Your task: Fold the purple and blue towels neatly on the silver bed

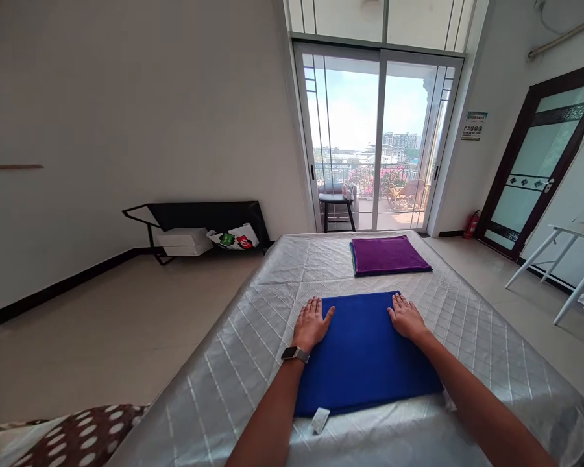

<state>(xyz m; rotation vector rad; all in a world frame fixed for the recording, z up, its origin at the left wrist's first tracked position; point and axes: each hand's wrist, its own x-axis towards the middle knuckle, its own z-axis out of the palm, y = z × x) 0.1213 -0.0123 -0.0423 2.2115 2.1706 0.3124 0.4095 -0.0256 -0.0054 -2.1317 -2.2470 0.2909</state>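
Observation:
A blue cloth (365, 350), folded into a flat rectangle, lies on the silvery quilted mattress (243, 363). My left hand (313, 322) rests flat at its far left edge, fingers stretched out and thumb on the fabric. At the far right edge my right hand (406, 316) lies flat in the same way, with its thumb over the cloth. A white tag (320, 420) sticks out from the near left side of the cloth. Farther back on the mattress is a stack of folded cloths with a purple cloth (389, 255) on top.
A black bench (204, 214) with white boxes (182, 241) and a printed bag (233, 239) stands by the left wall. Beyond the mattress are glass sliding doors (383, 143). A white table (577, 233) is at right; a brown polka-dot fabric (82, 438) lies at lower left.

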